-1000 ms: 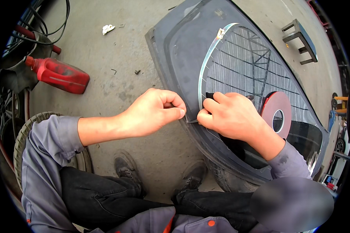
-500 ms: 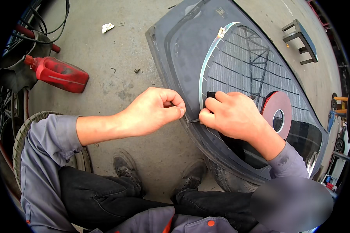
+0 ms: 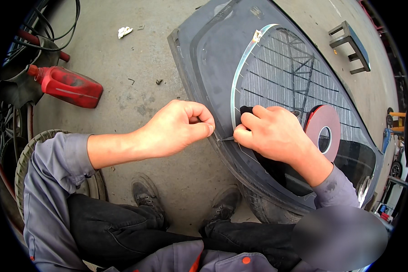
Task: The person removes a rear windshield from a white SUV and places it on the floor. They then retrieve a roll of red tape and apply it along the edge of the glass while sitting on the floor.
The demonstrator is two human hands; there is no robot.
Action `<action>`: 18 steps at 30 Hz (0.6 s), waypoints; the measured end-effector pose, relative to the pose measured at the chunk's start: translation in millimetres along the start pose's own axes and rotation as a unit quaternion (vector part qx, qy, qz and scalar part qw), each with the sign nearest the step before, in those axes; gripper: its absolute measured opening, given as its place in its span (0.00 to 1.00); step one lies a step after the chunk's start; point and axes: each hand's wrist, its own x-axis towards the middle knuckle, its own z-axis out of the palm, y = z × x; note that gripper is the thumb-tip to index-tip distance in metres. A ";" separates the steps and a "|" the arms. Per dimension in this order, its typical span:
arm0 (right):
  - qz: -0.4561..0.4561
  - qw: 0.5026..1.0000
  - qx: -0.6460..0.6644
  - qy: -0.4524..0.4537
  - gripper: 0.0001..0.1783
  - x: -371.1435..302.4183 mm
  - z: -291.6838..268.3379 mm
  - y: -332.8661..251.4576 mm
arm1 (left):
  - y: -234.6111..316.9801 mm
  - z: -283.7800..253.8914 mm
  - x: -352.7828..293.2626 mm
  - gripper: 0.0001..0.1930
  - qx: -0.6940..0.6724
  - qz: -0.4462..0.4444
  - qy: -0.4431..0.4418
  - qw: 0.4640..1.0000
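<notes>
Tape [image 3: 235, 97], a thin pale strip, is laid along the left border of the dark car window panel [image 3: 213, 59], curving from a loose end at the far top down to the near edge where both hands meet. The panel lies flat over a tyre [image 3: 267, 206] on the concrete floor [image 3: 136, 68], to the right of the person's knees.

The left hand [image 3: 179, 127] is closed into a loose fist, thumb and forefinger pinched together on what looks like a narrow liner or tape end stretched toward the right; the piece itself is too thin to be made out fully. The right hand [image 3: 272, 133] is pressed down on the glass, fingers curled together over a small black pad [image 3: 246, 110], with the fingertips held against the strip's near end.

A roll of tape [image 3: 324, 131] with a red edge and white face is stood on the glass just right of the right hand. A red bottle [image 3: 65, 85] is lying on the floor at the far left, near hoses.

The strip is judged light, limp and sticky, likely to twist or cling to itself if left slack; it is best held at its very end, kept taut and low. The glass is judged stiff, heavy and breakable, best steadied with a flat palm away from its edge.
</notes>
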 end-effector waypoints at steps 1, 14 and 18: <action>0.001 1.000 0.000 0.001 0.10 -0.5 0.4 0.0 | -0.3 -0.1 0.1 0.05 -0.003 0.003 -0.002 1.000; 0.005 1.000 0.007 0.022 0.09 -3.2 0.4 -3.5 | 27.0 -8.9 -4.9 0.06 0.035 -0.049 -0.024 0.998; 0.004 1.000 0.003 0.020 0.09 -1.6 0.4 -6.7 | 23.7 -10.0 -1.9 0.06 0.075 -0.016 -0.032 0.997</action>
